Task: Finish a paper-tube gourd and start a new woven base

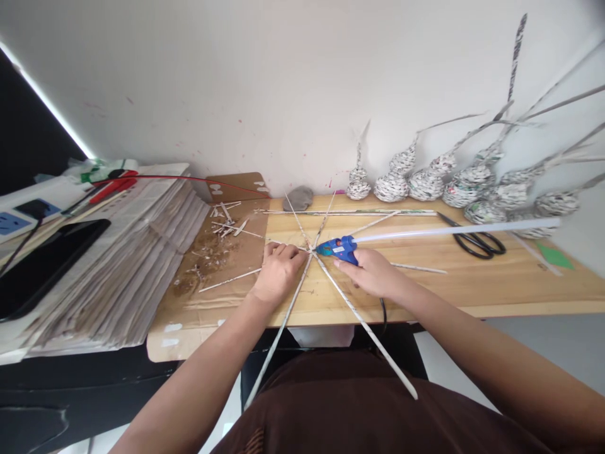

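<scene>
Thin rolled-paper sticks [347, 301] cross at one point on the wooden board and spread out like spokes; two of them reach over the near edge. My left hand [282, 268] is closed on a paper stick just left of the crossing, its fingertips partly hidden. In my right hand [371, 271] is a blue hot glue gun [336, 250], its nozzle at the crossing. A long translucent glue stick [454, 231] juts from the back of the gun. My fingers hide the gun's handle and trigger.
Woven paper gourds [391, 187] line the wall at the right, near black scissors [477, 243]. More paper sticks [378, 213] and a grey lump [299, 198] lie behind. Cardboard [189, 302] with scraps, stacked newspapers [137, 265] and a phone [57, 265] occupy the left.
</scene>
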